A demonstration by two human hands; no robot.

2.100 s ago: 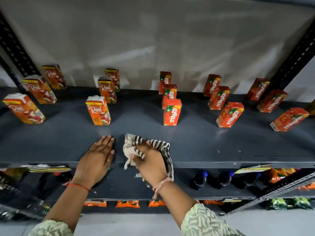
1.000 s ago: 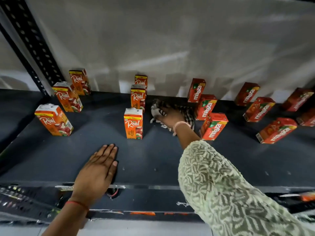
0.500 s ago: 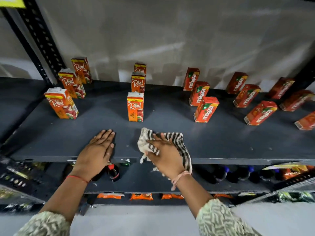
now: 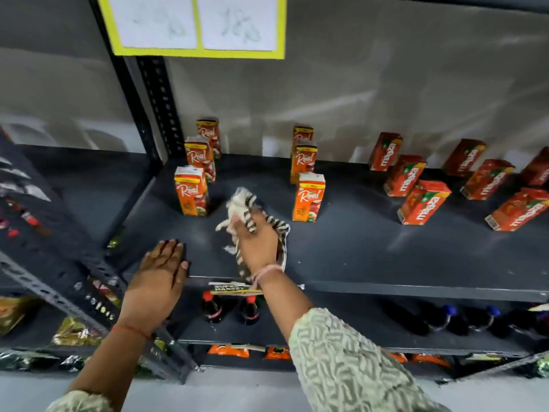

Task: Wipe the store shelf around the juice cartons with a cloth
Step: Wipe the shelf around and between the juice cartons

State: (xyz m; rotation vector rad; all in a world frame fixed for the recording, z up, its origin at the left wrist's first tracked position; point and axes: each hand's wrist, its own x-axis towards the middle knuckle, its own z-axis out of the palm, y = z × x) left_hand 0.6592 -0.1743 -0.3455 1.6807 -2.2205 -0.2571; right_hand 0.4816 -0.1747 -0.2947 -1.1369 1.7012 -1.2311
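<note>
- Striped cotton is bunched under your right hand (image 4: pixel 258 242): the fingers (image 4: pixel 237 224) are curled down over the cloth (image 4: pixel 249 207) and clamp it to the shelf, a grip that looks meant to carry pressure into the wipe.
- Loose cloth spills ahead of the fingertips and trails beside the wrist, so only the pressed middle does the cleaning.
- Your left hand (image 4: pixel 162 273) lies flat, fingers straight and released, holding nothing; it rests near the shelf's front edge, likely as a brace while you lean in.
- Take the front Real carton (image 4: pixel 308 198) as the landmark. The cloth sits just left of it, apart from it, in the bare lane between it and the left-hand Real carton (image 4: pixel 191 192).
- The Maaza cartons (image 4: pixel 423 202) stand well to the right of that carton.
- The dark shelf (image 4: pixel 356 248) shows pale specks right of that carton, so I judge that stretch needs wiping.
- Sweeping close risks tipping the light cartons.
</note>
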